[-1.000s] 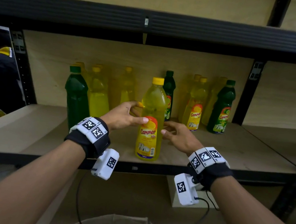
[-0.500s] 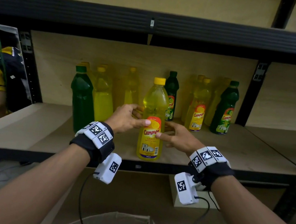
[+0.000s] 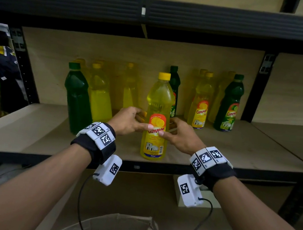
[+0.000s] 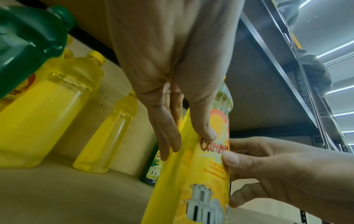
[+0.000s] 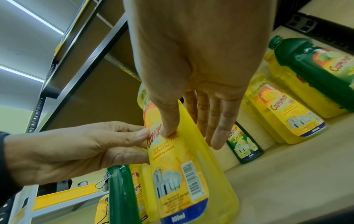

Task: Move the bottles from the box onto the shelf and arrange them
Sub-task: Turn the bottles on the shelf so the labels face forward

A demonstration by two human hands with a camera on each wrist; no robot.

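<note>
A yellow bottle [image 3: 159,100] with a yellow cap and an orange "Cammon" label stands upright near the front edge of the shelf board [image 3: 238,155]. My left hand [image 3: 128,120] holds it from the left and my right hand [image 3: 180,136] from the right. Both thumbs press the label front, almost meeting, and the fingers reach behind. The left wrist view shows the left hand [image 4: 172,60] with its thumb on the bottle [image 4: 206,181]. In the right wrist view the right hand [image 5: 191,53] has its thumb on the label of the bottle [image 5: 191,174]. The cardboard box [image 3: 112,229] is open below me.
Along the back of the shelf stand a green bottle [image 3: 77,95] and yellow bottle [image 3: 100,96] on the left, a dark green bottle [image 3: 174,83] behind the held one, and a labelled yellow bottle [image 3: 201,106] and green bottle [image 3: 229,105] on the right. A black beam [image 3: 160,13] runs overhead.
Both thumbs have drawn closer together across the label. The bottle stays standing in the same spot on the shelf.
</note>
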